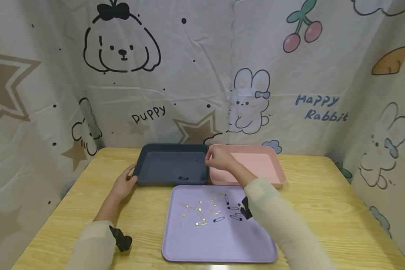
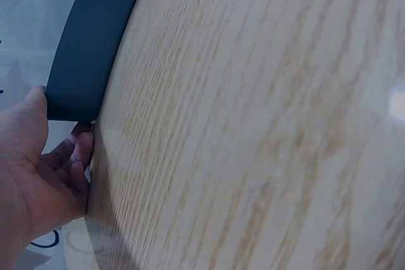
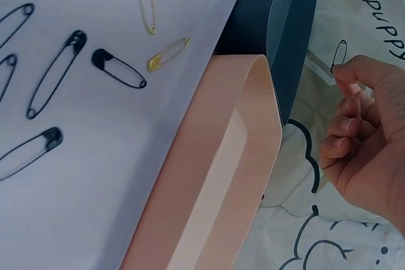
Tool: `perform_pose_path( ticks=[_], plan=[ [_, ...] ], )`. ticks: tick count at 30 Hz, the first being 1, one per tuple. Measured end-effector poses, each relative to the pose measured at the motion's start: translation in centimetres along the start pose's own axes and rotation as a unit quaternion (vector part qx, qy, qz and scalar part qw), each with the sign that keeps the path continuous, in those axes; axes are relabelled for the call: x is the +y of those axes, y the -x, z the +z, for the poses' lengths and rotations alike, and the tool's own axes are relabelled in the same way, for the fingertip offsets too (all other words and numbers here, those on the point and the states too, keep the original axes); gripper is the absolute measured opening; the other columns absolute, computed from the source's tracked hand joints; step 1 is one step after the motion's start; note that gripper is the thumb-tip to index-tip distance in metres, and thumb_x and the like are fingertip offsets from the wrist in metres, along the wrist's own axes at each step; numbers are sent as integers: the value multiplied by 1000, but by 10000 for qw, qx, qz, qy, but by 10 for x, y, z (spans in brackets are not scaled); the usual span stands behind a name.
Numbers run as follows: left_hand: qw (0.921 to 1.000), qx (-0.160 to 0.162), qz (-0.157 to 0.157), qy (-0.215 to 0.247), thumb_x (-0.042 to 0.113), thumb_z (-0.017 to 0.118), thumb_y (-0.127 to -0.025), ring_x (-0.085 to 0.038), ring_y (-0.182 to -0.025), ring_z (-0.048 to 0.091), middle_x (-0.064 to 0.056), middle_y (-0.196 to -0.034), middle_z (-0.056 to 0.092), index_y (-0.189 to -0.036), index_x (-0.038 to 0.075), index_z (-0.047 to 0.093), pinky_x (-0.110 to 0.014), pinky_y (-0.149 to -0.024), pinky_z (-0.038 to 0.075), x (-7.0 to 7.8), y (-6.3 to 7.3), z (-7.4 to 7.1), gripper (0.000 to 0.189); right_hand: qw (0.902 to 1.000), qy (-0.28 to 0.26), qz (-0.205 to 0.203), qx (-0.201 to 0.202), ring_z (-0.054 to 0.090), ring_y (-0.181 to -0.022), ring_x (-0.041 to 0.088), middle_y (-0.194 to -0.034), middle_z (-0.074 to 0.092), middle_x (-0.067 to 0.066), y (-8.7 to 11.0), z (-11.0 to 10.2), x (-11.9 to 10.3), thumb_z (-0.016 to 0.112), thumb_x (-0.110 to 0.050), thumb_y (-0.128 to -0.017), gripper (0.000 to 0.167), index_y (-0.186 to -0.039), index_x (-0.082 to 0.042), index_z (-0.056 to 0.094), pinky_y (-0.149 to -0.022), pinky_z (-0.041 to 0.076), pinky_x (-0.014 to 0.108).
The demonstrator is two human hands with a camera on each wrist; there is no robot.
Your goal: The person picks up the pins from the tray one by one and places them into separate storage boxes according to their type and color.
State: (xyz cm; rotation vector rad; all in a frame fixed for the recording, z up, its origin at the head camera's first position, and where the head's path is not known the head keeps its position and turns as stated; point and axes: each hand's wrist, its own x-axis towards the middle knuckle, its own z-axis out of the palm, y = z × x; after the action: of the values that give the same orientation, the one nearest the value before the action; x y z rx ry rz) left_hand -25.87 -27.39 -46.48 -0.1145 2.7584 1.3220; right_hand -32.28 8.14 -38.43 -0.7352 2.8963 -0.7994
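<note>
A black safety pin point(image 3: 335, 57) is pinched between the thumb and index finger of my right hand point(image 1: 219, 159), over the join of the dark blue tray point(image 1: 168, 165) and the pink tray point(image 1: 249, 159). My left hand point(image 1: 122, 184) grips the near left corner of the dark blue tray, thumb at the rim and fingers by its bottom edge. A few black pins point(image 1: 183, 178) lie near that tray's front wall. On the lilac tray point(image 1: 219, 247) are gold safety pins point(image 1: 201, 224) to the left and black safety pins point(image 1: 219, 219) to the right.
The trays stand on a wooden table point(image 1: 145, 225), the lilac one in front of the other two. A printed curtain point(image 1: 189, 82) surrounds the back and sides. Black wrist cameras point(image 1: 122, 240) sit on both sleeves.
</note>
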Motion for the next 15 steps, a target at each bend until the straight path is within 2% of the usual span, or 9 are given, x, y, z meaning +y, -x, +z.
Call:
perform_pose_path(
  ticks=[6, 11, 15],
  plan=[
    [10000, 8, -40, 1, 19, 36, -98, -34, -108, 43, -30, -133, 40, -151, 16, 16, -31, -73, 39, 2, 1, 0, 57, 9996, 67, 261, -63, 47, -60, 11, -70, 58, -1, -10, 7, -1, 63, -12, -79, 7, -75, -8, 66, -58, 39, 22],
    [10000, 27, -33, -63, 19, 37, -98, -35, -112, 43, -31, -132, 42, -151, 16, 17, -37, -82, 38, 2, 0, 1, 57, 9986, -260, 424, -201, 51, -64, 15, -72, 60, 2, -14, 14, 0, 63, -11, -81, 8, -75, -7, 66, -63, 44, 27],
    [10000, 16, -59, -54, 19, 37, -98, -36, -113, 42, -30, -134, 40, -151, 16, 16, -37, -80, 39, 2, -1, 1, 57, 9979, -312, 508, -264, 51, -64, 15, -69, 57, 1, -18, 20, -1, 61, -14, -81, 7, -77, -8, 64, -59, 43, 28]
  ],
)
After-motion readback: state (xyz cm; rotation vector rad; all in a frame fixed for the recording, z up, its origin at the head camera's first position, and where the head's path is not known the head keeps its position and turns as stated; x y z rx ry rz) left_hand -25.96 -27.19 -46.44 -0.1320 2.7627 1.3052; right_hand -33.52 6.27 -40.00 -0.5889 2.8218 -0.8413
